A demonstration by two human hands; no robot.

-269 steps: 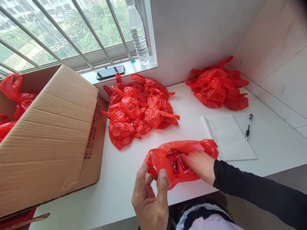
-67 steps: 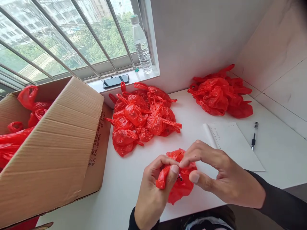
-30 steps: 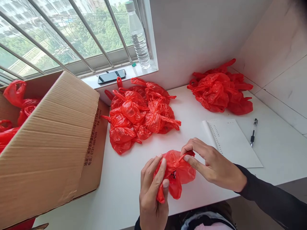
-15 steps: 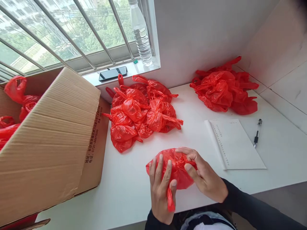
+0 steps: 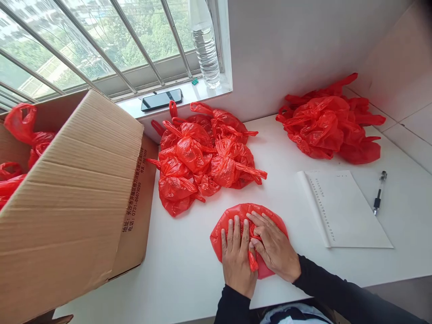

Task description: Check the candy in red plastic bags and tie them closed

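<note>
Lying unclenched, left hand [image 5: 239, 262] and right hand [image 5: 274, 245] press the rounded red plastic bag [image 5: 239, 210], apparently to hold it flat.

A white worktop [image 5: 178, 274] carries a cardboard box [image 5: 84, 189], two red-bag piles [image 5: 202, 157] [image 5: 327, 128], one flattened bag [image 5: 241, 210], a notepad [image 5: 351, 211], a pen [image 5: 378, 200].

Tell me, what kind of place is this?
Probably a work corner in a room; home or workplace, I can't tell. There's a barred window, a white table with piles of red bags, and a cardboard box holding more.
</note>
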